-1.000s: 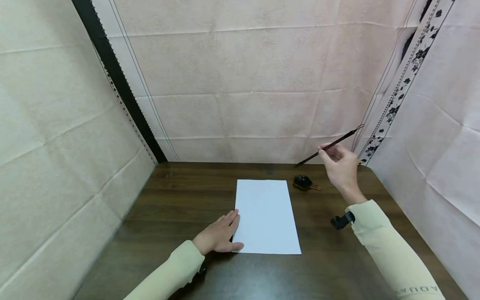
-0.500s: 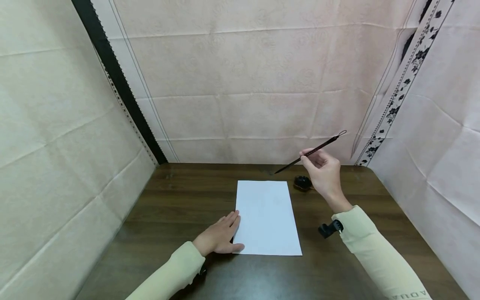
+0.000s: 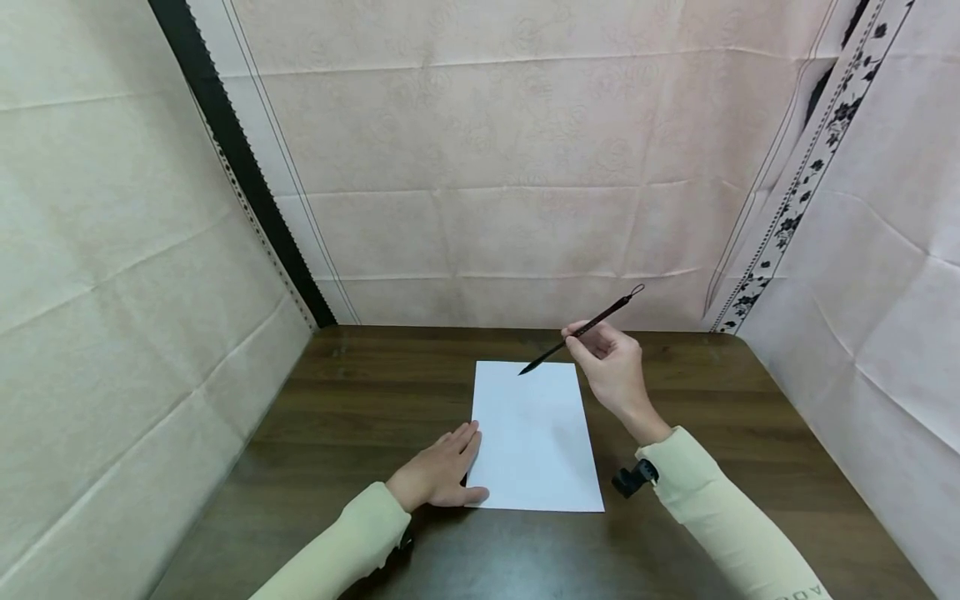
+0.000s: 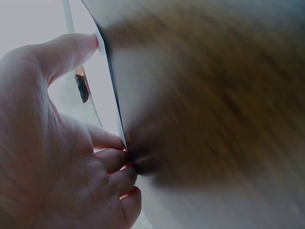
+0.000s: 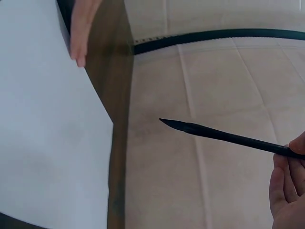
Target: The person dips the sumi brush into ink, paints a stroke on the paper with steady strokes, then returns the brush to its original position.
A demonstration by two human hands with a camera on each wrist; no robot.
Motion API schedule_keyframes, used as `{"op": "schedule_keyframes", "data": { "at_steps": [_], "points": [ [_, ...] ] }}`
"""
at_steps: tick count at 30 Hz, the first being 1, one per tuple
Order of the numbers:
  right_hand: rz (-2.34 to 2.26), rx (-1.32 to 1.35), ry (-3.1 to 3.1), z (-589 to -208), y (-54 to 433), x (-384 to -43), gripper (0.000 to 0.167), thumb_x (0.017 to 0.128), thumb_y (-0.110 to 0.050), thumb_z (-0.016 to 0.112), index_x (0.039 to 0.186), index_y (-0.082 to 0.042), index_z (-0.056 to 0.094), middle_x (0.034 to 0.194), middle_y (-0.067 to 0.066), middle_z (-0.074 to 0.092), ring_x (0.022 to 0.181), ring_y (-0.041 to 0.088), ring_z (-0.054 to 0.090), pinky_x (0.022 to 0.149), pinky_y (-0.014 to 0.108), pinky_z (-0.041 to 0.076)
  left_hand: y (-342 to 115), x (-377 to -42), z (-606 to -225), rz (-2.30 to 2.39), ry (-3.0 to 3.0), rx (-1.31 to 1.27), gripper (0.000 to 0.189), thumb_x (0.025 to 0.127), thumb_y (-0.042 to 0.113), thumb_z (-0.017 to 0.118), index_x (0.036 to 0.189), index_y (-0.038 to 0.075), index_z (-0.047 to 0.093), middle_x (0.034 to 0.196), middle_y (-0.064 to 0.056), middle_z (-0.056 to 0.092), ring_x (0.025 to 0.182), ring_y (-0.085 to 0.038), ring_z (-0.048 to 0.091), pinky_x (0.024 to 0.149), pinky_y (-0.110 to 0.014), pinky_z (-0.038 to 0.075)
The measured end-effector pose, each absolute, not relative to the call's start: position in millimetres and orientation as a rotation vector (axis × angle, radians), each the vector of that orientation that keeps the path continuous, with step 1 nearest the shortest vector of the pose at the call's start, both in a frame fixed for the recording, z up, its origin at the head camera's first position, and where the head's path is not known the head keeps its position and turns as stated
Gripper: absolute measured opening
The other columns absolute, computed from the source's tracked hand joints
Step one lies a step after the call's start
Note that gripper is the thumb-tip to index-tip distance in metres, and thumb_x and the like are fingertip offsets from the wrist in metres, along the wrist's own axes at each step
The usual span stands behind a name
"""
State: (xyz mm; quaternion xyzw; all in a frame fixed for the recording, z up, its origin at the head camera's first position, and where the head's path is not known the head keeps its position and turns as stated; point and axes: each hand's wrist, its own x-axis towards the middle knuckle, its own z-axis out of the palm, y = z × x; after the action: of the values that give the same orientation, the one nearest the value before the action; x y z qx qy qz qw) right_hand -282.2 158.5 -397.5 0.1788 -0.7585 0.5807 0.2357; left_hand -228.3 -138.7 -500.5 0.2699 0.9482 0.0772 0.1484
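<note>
We see a white rectangular sheet of paper (image 3: 536, 450) on the brown wooden table (image 3: 322, 450). At the sheet's left edge rests the left hand (image 3: 438, 471), fingers straight, gripping nothing. By its far right corner, the right hand (image 3: 613, 371) pinches a slender black brush (image 3: 611, 310), slanted, pointed tip raised off the sheet.

"How's the calligraphy brush (image 5: 228, 137)?"
"Dark, loop-ended, slanting, pinched in the right hand (image 3: 611, 371), pointed tip raised."
"And the paper (image 3: 532, 442)?"
"White, lying flat, the left hand (image 3: 438, 472) resting on its left edge."
</note>
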Motion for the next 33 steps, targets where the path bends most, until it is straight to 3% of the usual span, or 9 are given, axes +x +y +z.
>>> {"op": "schedule_keyframes", "data": {
  "at_steps": [3,9,15,24,33],
  "points": [
    [1.615,0.504,-2.098,-404,152,-280,0.014,0.1,-0.014,0.074,0.113,-0.01,0.077,0.114,0.01,0.079,0.097,0.016,0.074,0.081,0.013,0.057,-139,-228,-501,0.222,2.727,0.767,0.097,0.098,0.06,0.063,0.167,0.002,0.026,0.178,-0.013,0.019,0.166,-0.029,0.02,0.134,-0.047,0.024],
    [1.642,0.513,-2.134,-420,142,-279,0.014,0.1,-0.014,0.074,0.113,-0.01,0.077,0.115,0.009,0.079,0.101,0.008,0.073,0.09,0.015,0.058,-139,-228,-502,0.224,2.717,0.761,0.097,0.099,0.061,0.061,0.167,0.003,0.025,0.178,-0.013,0.017,0.166,-0.029,0.019,0.134,-0.047,0.023],
    [1.593,0.53,-2.182,-434,133,-277,0.014,0.1,-0.012,0.074,0.114,-0.011,0.077,0.115,0.005,0.079,0.104,0.011,0.074,0.096,0.017,0.056,-138,-228,-502,0.227,2.716,0.761,0.097,0.099,0.061,0.062,0.167,0.002,0.025,0.178,-0.014,0.017,0.166,-0.029,0.019,0.134,-0.047,0.024],
    [1.568,0.509,-2.237,-451,123,-275,0.012,0.099,-0.011,0.075,0.111,-0.014,0.078,0.113,0.003,0.08,0.107,0.019,0.076,0.097,0.024,0.06,-137,-229,-502,0.215,2.727,0.747,0.097,0.098,0.061,0.063,0.167,0.003,0.027,0.178,-0.013,0.019,0.166,-0.028,0.02,0.134,-0.046,0.025],
    [1.596,0.515,-2.256,-462,116,-273,0.014,0.098,-0.011,0.075,0.111,-0.013,0.079,0.113,0.002,0.079,0.107,0.018,0.076,0.097,0.022,0.059,-136,-231,-503,0.2,2.721,0.736,0.098,0.098,0.063,0.062,0.167,0.004,0.025,0.178,-0.012,0.017,0.166,-0.028,0.018,0.134,-0.046,0.023]
  ]
}}
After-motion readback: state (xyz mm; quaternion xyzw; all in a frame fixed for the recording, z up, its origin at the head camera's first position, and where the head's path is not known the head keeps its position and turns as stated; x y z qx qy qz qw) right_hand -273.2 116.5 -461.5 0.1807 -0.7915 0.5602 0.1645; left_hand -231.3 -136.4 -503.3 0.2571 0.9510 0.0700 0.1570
